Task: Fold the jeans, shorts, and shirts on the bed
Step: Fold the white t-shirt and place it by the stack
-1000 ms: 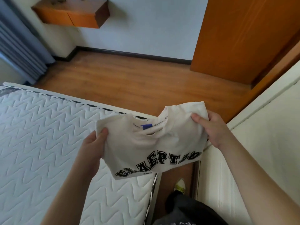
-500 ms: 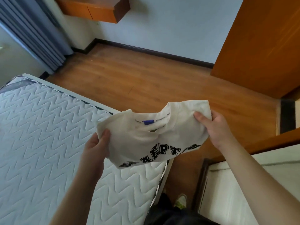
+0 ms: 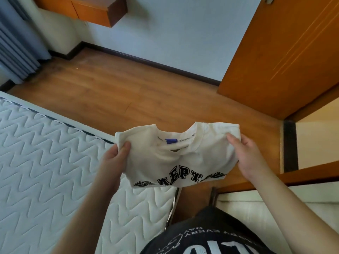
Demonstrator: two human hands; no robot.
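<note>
A person looks down at their own two hands, which hold a folded cream shirt [image 3: 176, 156] up in the air between them. The shirt hangs above the near corner of a bed [image 3: 45, 162] and the strip of wooden floor [image 3: 146, 96] beside it; it does not touch the bed.

The left hand [image 3: 114, 158] grips the shirt's left edge, thumb on the front of the cloth and fingers curled behind it. The right hand [image 3: 245, 154] grips the right edge the same way, its thumb pressed onto the front and its fingers wrapped round the back.

The shirt faces the person with its round neck opening at the top. A small blue label [image 3: 171, 141] sits inside the collar. Along the bottom fold runs a curved row of large black block letters; the fold hides part of them.

The bed fills the lower left, covered in white quilting stitched in a zigzag pattern. An orange wooden door [image 3: 286, 52] stands at the upper right. Grey-blue curtains [image 3: 16, 44] hang at the upper left, and a wooden shelf [image 3: 86, 10] is fixed to the pale wall above the floor. At the bottom edge the person's own dark printed top [image 3: 207, 237] comes into view.
</note>
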